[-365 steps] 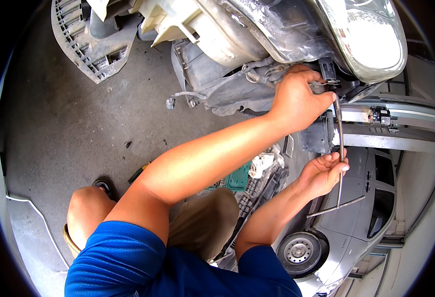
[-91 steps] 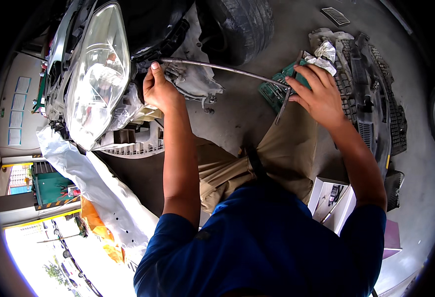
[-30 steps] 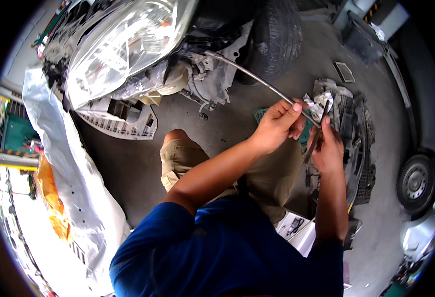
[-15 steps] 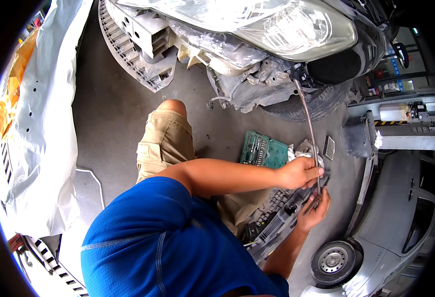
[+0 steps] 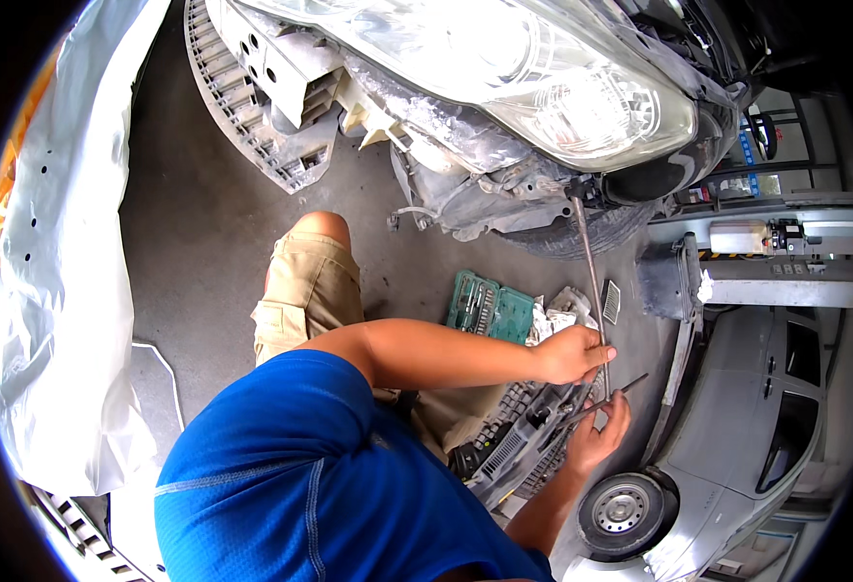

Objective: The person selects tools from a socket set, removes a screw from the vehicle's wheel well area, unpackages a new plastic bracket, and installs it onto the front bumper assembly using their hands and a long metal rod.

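A long thin metal rod (image 5: 590,257) runs from beside the headlight (image 5: 582,107) down to my hands. My left hand (image 5: 572,355) is closed round its lower part, thumb along the rod. Below it, my right hand (image 5: 598,438) is closed, fingers pinching a thin dark bar (image 5: 628,385) that lies crosswise at the rod's lower end. Whether bar and rod are joined I cannot tell. The rod's upper end meets dark parts under the headlight, where its exact contact is hidden.
A green socket case (image 5: 490,308) lies open on the floor, beside crumpled cloths (image 5: 564,315). Dark plastic car parts (image 5: 519,446) lie under my arms. A tyre (image 5: 591,238) and exposed bumper frame (image 5: 295,145) are ahead. A silver car (image 5: 727,407) stands right; white sheeting (image 5: 67,291) hangs left.
The view has shifted, with the car front appearing lower. My left hand stays on the rod. The dark bar now shows crosswise at my right hand, whose grip has shifted.
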Demonstrator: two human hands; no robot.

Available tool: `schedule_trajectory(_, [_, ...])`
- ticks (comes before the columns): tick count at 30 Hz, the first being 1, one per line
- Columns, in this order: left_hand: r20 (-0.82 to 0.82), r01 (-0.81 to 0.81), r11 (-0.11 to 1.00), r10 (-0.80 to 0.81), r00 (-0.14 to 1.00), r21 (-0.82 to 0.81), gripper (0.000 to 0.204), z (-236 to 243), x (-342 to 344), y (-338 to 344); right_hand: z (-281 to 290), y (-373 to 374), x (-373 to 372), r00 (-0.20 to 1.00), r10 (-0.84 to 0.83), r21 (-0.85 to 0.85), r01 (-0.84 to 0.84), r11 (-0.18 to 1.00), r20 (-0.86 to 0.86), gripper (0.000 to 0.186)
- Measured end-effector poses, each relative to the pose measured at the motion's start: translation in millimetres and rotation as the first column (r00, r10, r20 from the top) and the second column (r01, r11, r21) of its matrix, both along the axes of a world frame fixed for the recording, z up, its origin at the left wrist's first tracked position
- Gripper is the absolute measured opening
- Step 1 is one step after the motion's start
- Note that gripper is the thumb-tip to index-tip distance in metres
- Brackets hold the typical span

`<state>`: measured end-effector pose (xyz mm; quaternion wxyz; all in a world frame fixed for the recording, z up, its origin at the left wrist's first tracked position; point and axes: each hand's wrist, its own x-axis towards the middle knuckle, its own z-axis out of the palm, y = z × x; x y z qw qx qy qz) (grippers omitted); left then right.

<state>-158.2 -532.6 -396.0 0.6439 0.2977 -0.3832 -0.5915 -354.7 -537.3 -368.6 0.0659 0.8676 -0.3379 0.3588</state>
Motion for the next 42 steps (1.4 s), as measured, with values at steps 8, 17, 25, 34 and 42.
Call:
schedule_trajectory(8, [0.412,-0.829,0.455,0.857,0.31,-0.324,0.029,-53,123,0,-12,-4,-4,0.995,-0.087,0.012,0.086,0.996,0.054,0.038])
schedule_trajectory(17, [0.449,-0.703,0.321,0.894,0.003,-0.634,0.026,-32,170,-23,-17,-15,-1,0.99,-0.072,0.035,0.068,0.997,0.125,0.032])
schedule_trajectory(25, [0.352,-0.746,0.265,0.935,0.044,-0.611,0.015,-28,166,-38,-4,-24,-7,0.798,-0.323,0.752,-0.23,0.618,0.51,0.032])
schedule_trajectory(34, [0.208,-0.704,0.14,0.978,-0.011,-0.696,0.024,-30,165,-47,8,-18,31,0.609,-0.379,0.674,-0.377,0.635,0.697,0.04])
schedule_trajectory(42, [0.156,-0.835,0.305,0.952,0.262,-0.457,0.029,-50,152,-62,-3,-13,7,0.796,-0.096,0.605,-0.369,0.705,0.598,0.038])
